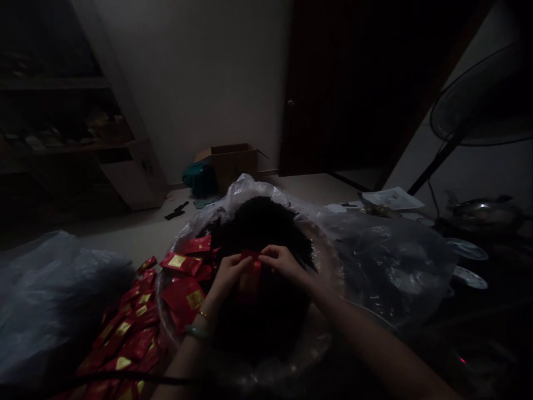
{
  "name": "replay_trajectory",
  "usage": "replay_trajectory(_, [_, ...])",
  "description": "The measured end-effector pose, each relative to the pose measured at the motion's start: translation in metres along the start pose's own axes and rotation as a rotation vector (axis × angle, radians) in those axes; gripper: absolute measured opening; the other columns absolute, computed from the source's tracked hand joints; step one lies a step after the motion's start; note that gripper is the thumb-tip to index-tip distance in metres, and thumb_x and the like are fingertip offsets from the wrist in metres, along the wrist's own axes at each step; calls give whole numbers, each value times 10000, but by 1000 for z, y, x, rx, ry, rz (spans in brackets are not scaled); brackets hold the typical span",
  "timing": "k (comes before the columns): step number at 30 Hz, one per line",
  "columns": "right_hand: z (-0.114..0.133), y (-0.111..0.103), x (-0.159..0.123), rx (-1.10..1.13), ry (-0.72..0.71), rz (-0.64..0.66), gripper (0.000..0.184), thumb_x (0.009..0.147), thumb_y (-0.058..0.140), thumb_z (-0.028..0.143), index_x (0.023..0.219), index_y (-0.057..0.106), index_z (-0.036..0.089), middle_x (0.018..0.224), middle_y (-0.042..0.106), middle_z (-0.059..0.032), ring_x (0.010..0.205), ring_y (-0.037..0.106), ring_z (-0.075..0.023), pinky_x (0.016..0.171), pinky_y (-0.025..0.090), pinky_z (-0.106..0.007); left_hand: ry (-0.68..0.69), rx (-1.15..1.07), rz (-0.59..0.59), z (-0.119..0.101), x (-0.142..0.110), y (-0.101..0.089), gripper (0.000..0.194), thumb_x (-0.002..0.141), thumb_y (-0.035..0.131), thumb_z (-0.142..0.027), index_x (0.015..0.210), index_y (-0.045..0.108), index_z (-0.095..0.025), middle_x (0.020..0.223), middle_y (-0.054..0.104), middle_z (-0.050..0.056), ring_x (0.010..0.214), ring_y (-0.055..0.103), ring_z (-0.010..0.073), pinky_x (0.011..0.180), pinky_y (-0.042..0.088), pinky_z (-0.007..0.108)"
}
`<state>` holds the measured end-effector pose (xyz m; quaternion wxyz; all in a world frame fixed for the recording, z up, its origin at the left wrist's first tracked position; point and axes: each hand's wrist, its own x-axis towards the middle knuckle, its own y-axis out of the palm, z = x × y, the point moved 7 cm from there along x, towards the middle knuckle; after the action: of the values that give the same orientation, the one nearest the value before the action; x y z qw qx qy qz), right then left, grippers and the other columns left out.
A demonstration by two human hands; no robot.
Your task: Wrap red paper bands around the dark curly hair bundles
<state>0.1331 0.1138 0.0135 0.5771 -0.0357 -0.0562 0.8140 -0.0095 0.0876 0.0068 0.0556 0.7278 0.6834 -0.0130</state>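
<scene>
Both my hands are at the top edge of a small red packet [249, 282] with a gold label, held over a dark heap [262, 222] of loose material. My left hand [228, 273] pinches the packet's upper left corner. At the upper right corner, the fingers of my right hand [282, 261] are closed on it too. The heap lies in a wide round tray lined with clear plastic [333, 261]. More red packets [183, 300] rest on the tray's left side, beside my left wrist. What the dark material is cannot be made out in this dim light.
Many red packets [133, 339] are piled left of the tray, next to a large clear plastic bag [54, 294]. An open cardboard box [235, 161] stands by the wall. To the right are a plastic sheet [400, 266], a white tray [393, 198], a kettle [483, 208] and a fan [470, 111].
</scene>
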Motion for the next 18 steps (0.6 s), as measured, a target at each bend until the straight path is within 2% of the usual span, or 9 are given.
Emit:
replay_trajectory(6, [3, -5, -5, -3, -95, -87, 200, 663, 669, 339, 743, 623, 161, 685, 622, 4, 576, 547, -115, 487, 421, -216, -15, 34, 110, -2, -1, 7, 372, 620, 739, -410, 849, 720, -118, 762, 719, 56, 681, 623, 182, 638, 440, 253])
replay_trajectory(9, [10, -3, -5, 43, -137, -91, 180, 692, 648, 323, 795, 622, 177, 744, 642, -5, 626, 583, -141, 524, 460, -245, -41, -45, 227, 6, -5, 13, 452, 579, 786, -347, 962, 686, -127, 880, 713, 68, 761, 628, 186, 708, 456, 268])
replay_trajectory(11, [21, 1, -6, 26, -221, -63, 186, 717, 637, 296, 868, 631, 189, 833, 655, -16, 722, 609, -157, 623, 491, -274, -74, -100, 287, 14, -7, 17, 496, 541, 814, -333, 965, 673, -117, 884, 701, 71, 766, 624, 183, 719, 460, 273])
replay_trajectory(14, [41, 8, -10, -169, -373, 4, 193, 756, 631, 252, 939, 661, 198, 926, 645, -33, 851, 600, -166, 773, 472, -299, -113, -154, 221, 28, -3, 19, 522, 529, 818, -378, 941, 660, -100, 734, 664, 31, 651, 591, 141, 635, 445, 244])
replay_trajectory(16, [50, 13, -12, -330, -405, 53, 151, 783, 627, 256, 906, 688, 196, 897, 627, -38, 825, 587, -159, 763, 462, -293, -139, -206, 196, 35, 1, 24, 571, 556, 791, -444, 987, 643, -100, 647, 626, 6, 587, 566, 126, 570, 422, 230])
replay_trajectory(18, [55, 16, -14, -456, -412, 102, 127, 806, 619, 276, 856, 705, 197, 845, 606, -37, 797, 569, -154, 742, 457, -289, -155, -319, 213, 36, 2, 32, 612, 601, 726, -544, 1017, 637, -104, 722, 658, 47, 693, 612, 173, 622, 453, 257])
